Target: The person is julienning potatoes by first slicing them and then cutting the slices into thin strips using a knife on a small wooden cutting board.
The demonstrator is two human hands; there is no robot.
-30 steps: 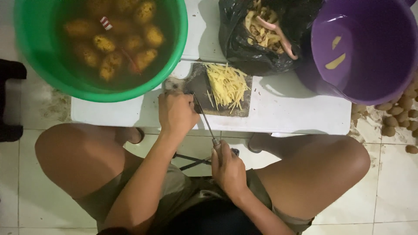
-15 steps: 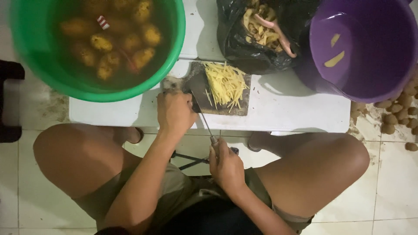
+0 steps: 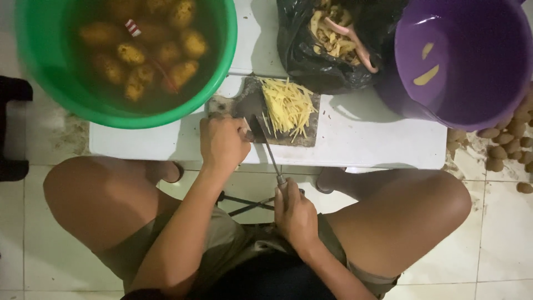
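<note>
A pale tiled floor (image 3: 33, 261) runs under a low white table (image 3: 361, 139), and the person sits at its near edge with knees spread to either side, so the work lies straight below the eyes. On the table sits a dark cutting board (image 3: 311, 130), with a heap of thin yellow strips (image 3: 286, 105) piled on its far half, away from the blade.

The left hand (image 3: 222, 141) rests curled on the board's near left corner, fingers bent down over something pale that is mostly hidden, pinning it for the cut. The right hand (image 3: 294, 214) is closed around the handle of a long knife (image 3: 266, 147), held low by the lap so the blade slants up onto the board beside the left fingers.

A green tub (image 3: 222, 66) of water with peeled potatoes (image 3: 130, 53) stands within the left hand's reach. A black bag (image 3: 300, 61) of peelings and a purple tub (image 3: 499, 111) stand at the right, with unpeeled potatoes (image 3: 502, 150) on the floor beyond.
</note>
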